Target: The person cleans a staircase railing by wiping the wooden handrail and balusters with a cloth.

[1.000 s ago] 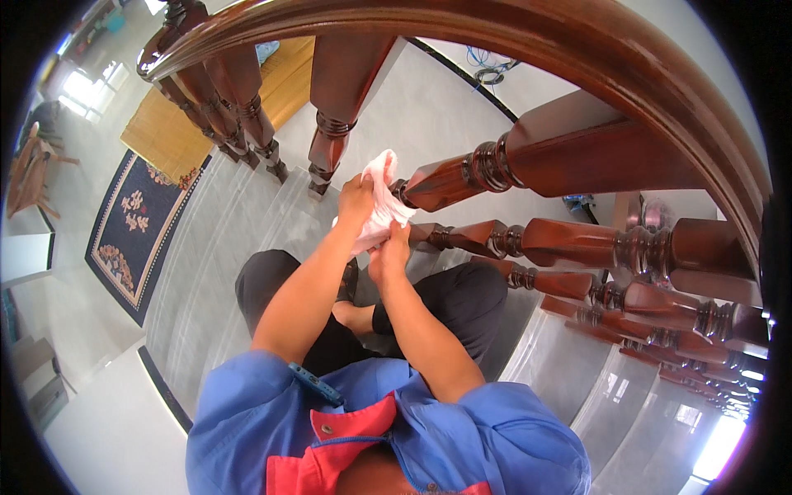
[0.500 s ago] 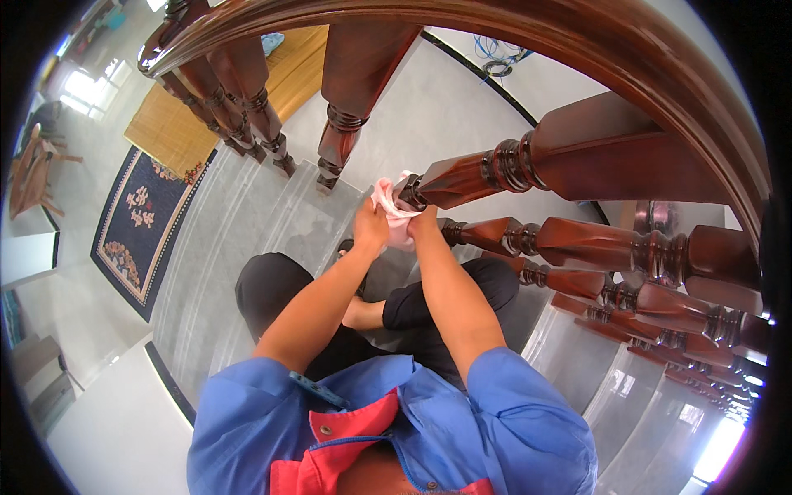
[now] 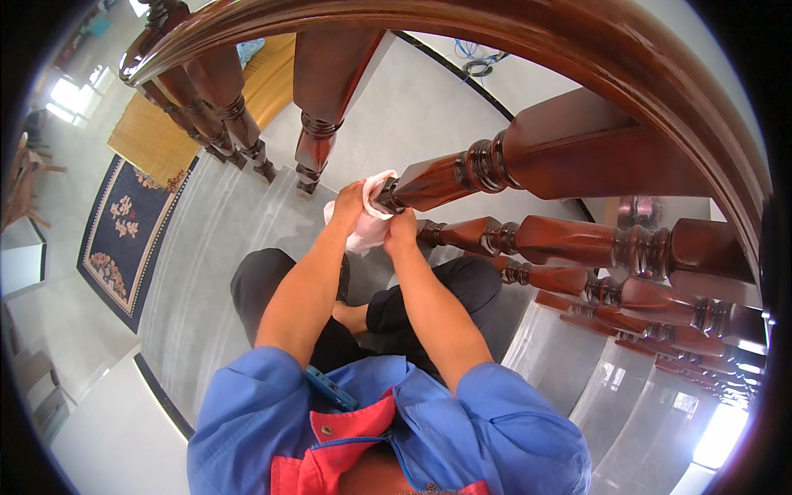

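Observation:
A pale pink cloth (image 3: 369,234) is wrapped around the foot of a dark brown wooden baluster (image 3: 433,183). My left hand (image 3: 348,208) grips the cloth on the left side of the baluster, fingers closed over its upper edge. My right hand (image 3: 402,229) is closed on the cloth at the near right side, just under the baluster; its fingertips are partly hidden. Part of the cloth hangs below between the two hands.
A curved handrail (image 3: 462,18) arches over the top. More balusters (image 3: 577,239) run along the right, beside grey stair steps (image 3: 569,351). Further left lie a dark patterned rug (image 3: 124,239) and a yellow mat (image 3: 157,132). Thin blue cables (image 3: 478,64) lie beyond the railing.
The cloth, bunched up on the baluster before, now spreads lower and wider to the left. My left hand has moved up beside the baluster. The whole view has shifted slightly.

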Motion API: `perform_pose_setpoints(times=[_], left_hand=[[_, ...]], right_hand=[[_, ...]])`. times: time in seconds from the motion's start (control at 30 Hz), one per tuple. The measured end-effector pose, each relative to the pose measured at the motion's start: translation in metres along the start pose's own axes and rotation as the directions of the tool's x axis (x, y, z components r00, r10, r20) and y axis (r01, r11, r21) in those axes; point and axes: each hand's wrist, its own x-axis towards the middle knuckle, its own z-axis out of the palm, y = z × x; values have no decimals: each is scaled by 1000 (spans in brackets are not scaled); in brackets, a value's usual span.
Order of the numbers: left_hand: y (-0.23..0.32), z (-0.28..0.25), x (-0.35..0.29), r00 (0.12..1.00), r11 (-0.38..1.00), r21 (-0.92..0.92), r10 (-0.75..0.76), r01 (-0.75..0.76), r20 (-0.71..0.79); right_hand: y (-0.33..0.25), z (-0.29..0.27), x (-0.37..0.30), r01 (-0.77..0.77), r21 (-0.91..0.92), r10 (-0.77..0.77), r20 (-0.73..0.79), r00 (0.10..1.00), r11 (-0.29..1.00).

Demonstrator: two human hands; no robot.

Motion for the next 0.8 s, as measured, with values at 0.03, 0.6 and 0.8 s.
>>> perform_pose_setpoints(times=[0.03,0.6,0.8], left_hand=[[1,-2,-8,998,998,29,-53,52,19],[20,1,-130,904,800,555,385,-227,-186],[76,86,-223,762,703,492,637,-513,-115]], right_hand=[[-6,2,-1,-65,18,65,-29,997,998],[-37,-31,-147,-29,-221,84,244,966,975],[-142,-37,-218,599,-196,-577,162,801,776]])
